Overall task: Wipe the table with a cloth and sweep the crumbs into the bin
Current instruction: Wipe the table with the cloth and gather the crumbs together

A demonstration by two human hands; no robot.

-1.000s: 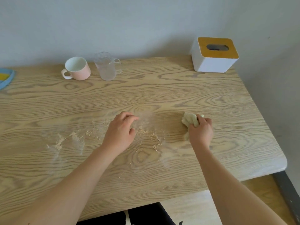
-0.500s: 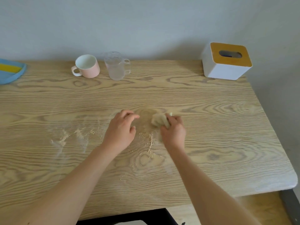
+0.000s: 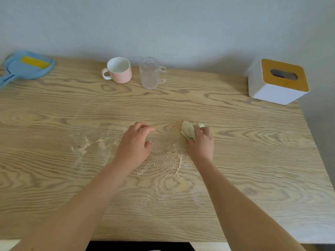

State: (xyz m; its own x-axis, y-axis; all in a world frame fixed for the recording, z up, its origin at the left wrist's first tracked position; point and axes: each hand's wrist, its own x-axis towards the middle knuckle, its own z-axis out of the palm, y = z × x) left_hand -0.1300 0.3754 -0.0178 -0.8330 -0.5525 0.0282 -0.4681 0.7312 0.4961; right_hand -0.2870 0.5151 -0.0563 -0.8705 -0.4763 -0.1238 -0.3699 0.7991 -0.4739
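2 bare hands rest on the wooden table. The right hand has its grip closed around a bunched pale cloth, pressed to the table near the middle. The left hand sits loosely curled, holding nothing. Crumbs lie scattered between and just before the hands, with more left of the left hand.

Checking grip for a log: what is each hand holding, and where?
Right hand clutches the bunched cloth from behind; left hand holds nothing.
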